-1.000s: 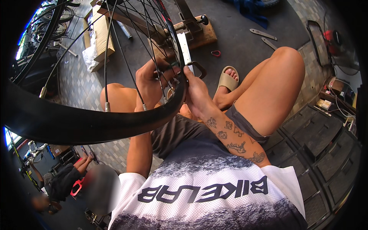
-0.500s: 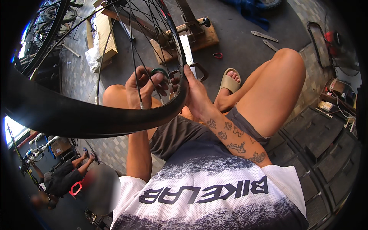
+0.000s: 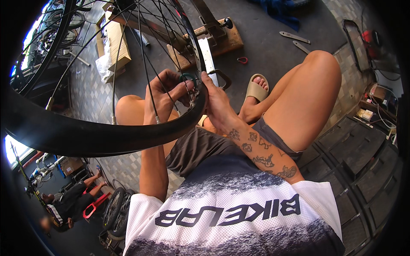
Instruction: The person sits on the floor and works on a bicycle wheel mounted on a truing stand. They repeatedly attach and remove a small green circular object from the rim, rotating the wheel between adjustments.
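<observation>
A bicycle wheel with a black rim [image 3: 111, 134] and dark spokes fills the upper left, close to me. Reaching between the spokes, my left hand [image 3: 164, 90] is closed on a green round spoke wrench [image 3: 186, 77]. The wrench sits near the spoke ends by the rim; its exact seat on a nipple is hidden by the fingers. My right hand [image 3: 218, 102] rests against the rim's outer right side, thumb up along it, the other fingers mostly hidden behind. Beyond it stands a metal truing stand [image 3: 209, 21] on a wooden base [image 3: 235, 40].
On the dark mat lie a red loop-shaped tool [image 3: 242, 60] and two flat grey levers [image 3: 294, 37]. An open cardboard box [image 3: 121, 53] is at the far left. Dark drawers [image 3: 350, 149] line the right. Another person [image 3: 70, 198] is at lower left, near bicycle wheels [image 3: 115, 211].
The wheel has turned or shifted slightly, its spokes standing a little to the right. My left hand has moved slightly right and up, its fingers drawn tighter around the spoke wrench.
</observation>
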`<state>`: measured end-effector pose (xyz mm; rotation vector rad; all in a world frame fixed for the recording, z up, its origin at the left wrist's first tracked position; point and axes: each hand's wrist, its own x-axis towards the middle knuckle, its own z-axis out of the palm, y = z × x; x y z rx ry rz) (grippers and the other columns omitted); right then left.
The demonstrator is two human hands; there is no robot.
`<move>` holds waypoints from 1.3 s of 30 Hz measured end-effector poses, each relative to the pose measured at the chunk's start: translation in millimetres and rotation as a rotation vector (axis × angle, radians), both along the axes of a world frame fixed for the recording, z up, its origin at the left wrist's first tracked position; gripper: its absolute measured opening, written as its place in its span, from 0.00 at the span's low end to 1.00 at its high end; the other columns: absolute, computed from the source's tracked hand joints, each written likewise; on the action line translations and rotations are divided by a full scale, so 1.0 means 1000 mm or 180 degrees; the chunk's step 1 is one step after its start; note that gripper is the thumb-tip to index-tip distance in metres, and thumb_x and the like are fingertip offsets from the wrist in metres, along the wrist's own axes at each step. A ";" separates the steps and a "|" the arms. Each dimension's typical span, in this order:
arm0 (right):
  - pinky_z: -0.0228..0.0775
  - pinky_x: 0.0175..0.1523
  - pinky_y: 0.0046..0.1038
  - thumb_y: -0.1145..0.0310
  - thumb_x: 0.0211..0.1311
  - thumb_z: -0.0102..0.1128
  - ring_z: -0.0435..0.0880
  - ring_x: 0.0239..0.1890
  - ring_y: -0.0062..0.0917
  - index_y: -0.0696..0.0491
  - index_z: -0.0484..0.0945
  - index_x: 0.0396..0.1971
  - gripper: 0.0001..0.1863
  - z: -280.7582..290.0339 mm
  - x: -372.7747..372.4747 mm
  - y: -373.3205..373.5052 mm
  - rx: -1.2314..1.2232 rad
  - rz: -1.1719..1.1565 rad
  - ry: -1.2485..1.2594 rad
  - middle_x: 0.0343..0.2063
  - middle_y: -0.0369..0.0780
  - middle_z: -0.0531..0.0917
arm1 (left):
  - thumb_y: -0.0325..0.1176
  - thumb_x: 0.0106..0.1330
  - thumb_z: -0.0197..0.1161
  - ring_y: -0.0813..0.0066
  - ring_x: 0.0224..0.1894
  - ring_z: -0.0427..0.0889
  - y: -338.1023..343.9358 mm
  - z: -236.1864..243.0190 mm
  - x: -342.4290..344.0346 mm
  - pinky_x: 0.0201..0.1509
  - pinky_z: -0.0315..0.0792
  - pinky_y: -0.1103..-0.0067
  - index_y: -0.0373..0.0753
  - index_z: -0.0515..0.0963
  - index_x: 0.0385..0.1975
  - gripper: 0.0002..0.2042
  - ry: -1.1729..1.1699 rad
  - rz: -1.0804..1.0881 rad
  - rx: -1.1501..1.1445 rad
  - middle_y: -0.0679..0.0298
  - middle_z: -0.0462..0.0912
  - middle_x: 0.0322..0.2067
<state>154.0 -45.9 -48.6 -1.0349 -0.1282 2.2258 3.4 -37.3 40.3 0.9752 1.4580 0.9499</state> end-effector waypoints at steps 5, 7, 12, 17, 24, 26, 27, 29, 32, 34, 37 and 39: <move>0.70 0.27 0.24 0.30 0.72 0.56 0.79 0.22 0.18 0.47 0.78 0.34 0.30 0.005 0.001 0.001 -0.0032 0.0033 -0.0047 0.22 0.30 0.79 | 0.26 0.64 0.77 0.77 0.24 0.84 0.006 0.007 0.002 0.28 0.78 0.80 0.33 0.80 0.36 0.10 0.0046 -0.0023 0.0011 0.62 0.87 0.27; 0.70 0.27 0.24 0.30 0.72 0.56 0.79 0.22 0.18 0.47 0.78 0.34 0.30 0.007 0.001 0.001 -0.0028 0.0027 -0.0045 0.22 0.30 0.79 | 0.29 0.65 0.77 0.77 0.25 0.85 0.007 0.012 0.002 0.29 0.79 0.80 0.32 0.80 0.37 0.11 0.0145 -0.0097 -0.0072 0.62 0.86 0.26; 0.70 0.26 0.23 0.31 0.73 0.55 0.79 0.21 0.18 0.47 0.78 0.33 0.30 0.008 0.001 0.001 -0.0018 -0.0003 -0.0055 0.22 0.30 0.80 | 0.36 0.65 0.78 0.82 0.26 0.81 0.006 0.022 0.006 0.27 0.73 0.82 0.32 0.82 0.40 0.15 0.0263 -0.0230 -0.0359 0.68 0.83 0.25; 0.71 0.26 0.24 0.34 0.76 0.53 0.80 0.21 0.18 0.47 0.78 0.33 0.29 0.011 -0.001 0.001 -0.0002 -0.0041 0.0045 0.22 0.31 0.80 | 0.42 0.65 0.79 0.89 0.24 0.72 0.007 0.025 0.010 0.25 0.60 0.84 0.35 0.85 0.38 0.15 0.0524 -0.0455 -0.0784 0.74 0.80 0.23; 0.71 0.25 0.25 0.42 0.82 0.46 0.80 0.21 0.20 0.48 0.77 0.35 0.25 0.022 -0.004 0.001 -0.0220 -0.0334 0.0182 0.21 0.32 0.79 | 0.42 0.70 0.75 0.91 0.28 0.71 0.004 0.030 0.019 0.30 0.61 0.84 0.36 0.86 0.38 0.13 0.0311 -0.0390 -0.0926 0.77 0.79 0.26; 0.71 0.25 0.25 0.43 0.82 0.46 0.80 0.21 0.21 0.48 0.76 0.35 0.25 0.024 -0.004 0.001 -0.0358 -0.0324 0.0169 0.21 0.32 0.79 | 0.42 0.71 0.74 0.91 0.29 0.71 0.000 0.030 0.022 0.31 0.62 0.84 0.36 0.86 0.39 0.13 0.0124 -0.0328 -0.0894 0.77 0.80 0.27; 0.71 0.25 0.25 0.43 0.82 0.46 0.80 0.20 0.21 0.49 0.76 0.35 0.24 0.025 -0.004 0.002 -0.0400 -0.0344 0.0172 0.21 0.33 0.78 | 0.42 0.72 0.73 0.91 0.29 0.71 -0.001 0.029 0.023 0.32 0.63 0.84 0.36 0.86 0.39 0.13 0.0030 -0.0304 -0.0873 0.77 0.80 0.27; 0.77 0.34 0.24 0.46 0.82 0.50 0.82 0.28 0.18 0.50 0.78 0.42 0.21 0.024 -0.005 0.003 -0.0457 -0.0399 0.0303 0.28 0.32 0.81 | 0.41 0.72 0.72 0.91 0.30 0.73 -0.003 0.025 0.023 0.32 0.65 0.84 0.36 0.86 0.40 0.13 0.0258 -0.0303 -0.0772 0.76 0.81 0.28; 0.74 0.29 0.25 0.44 0.82 0.50 0.80 0.24 0.19 0.49 0.77 0.36 0.23 0.021 -0.006 0.005 -0.0293 -0.0333 0.0145 0.24 0.32 0.79 | 0.41 0.73 0.72 0.91 0.29 0.73 -0.003 0.018 0.019 0.32 0.66 0.84 0.35 0.85 0.40 0.13 0.0255 -0.0266 -0.0574 0.76 0.82 0.28; 0.71 0.25 0.26 0.41 0.81 0.49 0.79 0.20 0.21 0.47 0.75 0.31 0.25 0.020 -0.006 0.004 -0.0226 -0.0273 0.0028 0.20 0.32 0.78 | 0.40 0.73 0.71 0.90 0.29 0.73 -0.002 0.015 0.016 0.31 0.66 0.83 0.35 0.85 0.39 0.13 0.0018 -0.0254 -0.0572 0.75 0.82 0.27; 0.70 0.25 0.26 0.40 0.80 0.51 0.78 0.19 0.20 0.47 0.75 0.29 0.26 0.018 -0.004 0.002 -0.0209 -0.0213 -0.0016 0.19 0.32 0.77 | 0.37 0.73 0.71 0.90 0.28 0.72 -0.003 0.013 0.013 0.30 0.64 0.83 0.35 0.85 0.36 0.10 0.0166 -0.0342 -0.0351 0.75 0.81 0.25; 0.70 0.25 0.25 0.39 0.79 0.51 0.78 0.19 0.20 0.47 0.75 0.29 0.27 0.018 -0.003 0.002 -0.0177 -0.0243 0.0002 0.19 0.32 0.77 | 0.34 0.72 0.71 0.90 0.26 0.70 -0.007 0.016 0.013 0.29 0.63 0.83 0.36 0.85 0.34 0.08 0.1249 -0.0549 0.0288 0.75 0.80 0.24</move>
